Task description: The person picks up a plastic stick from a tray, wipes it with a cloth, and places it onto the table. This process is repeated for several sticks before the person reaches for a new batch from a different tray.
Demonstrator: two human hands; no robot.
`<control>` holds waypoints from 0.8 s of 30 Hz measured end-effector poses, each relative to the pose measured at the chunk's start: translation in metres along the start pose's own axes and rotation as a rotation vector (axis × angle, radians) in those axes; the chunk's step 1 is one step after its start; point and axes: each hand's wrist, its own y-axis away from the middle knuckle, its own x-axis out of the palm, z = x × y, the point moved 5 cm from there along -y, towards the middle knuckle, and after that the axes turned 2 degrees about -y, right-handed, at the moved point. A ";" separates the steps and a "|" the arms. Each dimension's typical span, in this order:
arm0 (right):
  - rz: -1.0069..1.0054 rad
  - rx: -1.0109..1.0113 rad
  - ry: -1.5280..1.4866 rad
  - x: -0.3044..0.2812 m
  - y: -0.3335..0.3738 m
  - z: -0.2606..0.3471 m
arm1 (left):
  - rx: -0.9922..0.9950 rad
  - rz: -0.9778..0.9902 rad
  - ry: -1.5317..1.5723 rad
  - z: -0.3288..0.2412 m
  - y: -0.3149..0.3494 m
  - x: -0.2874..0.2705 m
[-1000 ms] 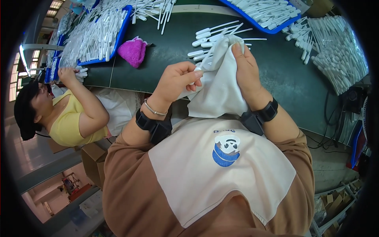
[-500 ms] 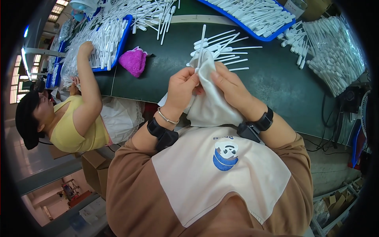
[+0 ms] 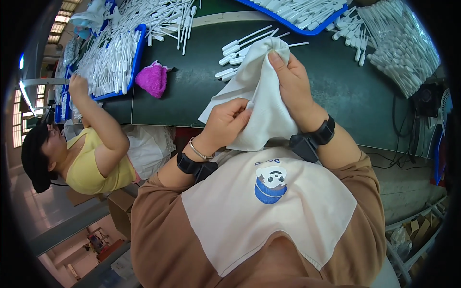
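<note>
Between my hands hangs a white cloth, bunched at its top and draped down in front of my chest. My right hand is closed on its upper part, with the thumb pressed on the fold. Lower down, my left hand is closed at the cloth's left side. The cloth hides whether a white stick is inside it. Just beyond lies a small group of white plastic sticks, each with one thicker end, on the dark green table. The cloth partly covers them.
Blue trays of similar sticks stand at far left and far right. A purple cloth lies left of my hands. A clear bag full of sticks rests at right. At left, a person in a yellow top reaches over a tray.
The upright stick between my hands no longer shows. My right hand has risen with the cloth's top; my left hand has moved lower. The other person's raised hand has moved left.
</note>
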 end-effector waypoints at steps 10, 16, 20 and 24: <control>0.254 0.075 0.230 0.024 0.013 -0.017 | -0.261 0.225 1.080 0.014 -0.003 0.003; 0.291 -0.034 0.429 0.027 0.014 -0.022 | -0.378 0.044 0.990 0.027 0.001 0.009; 0.156 -0.123 0.424 0.018 0.011 -0.005 | -0.339 0.088 0.650 0.024 0.005 0.003; -0.061 0.007 0.094 -0.001 0.005 0.002 | -0.341 0.135 0.514 0.020 0.007 0.000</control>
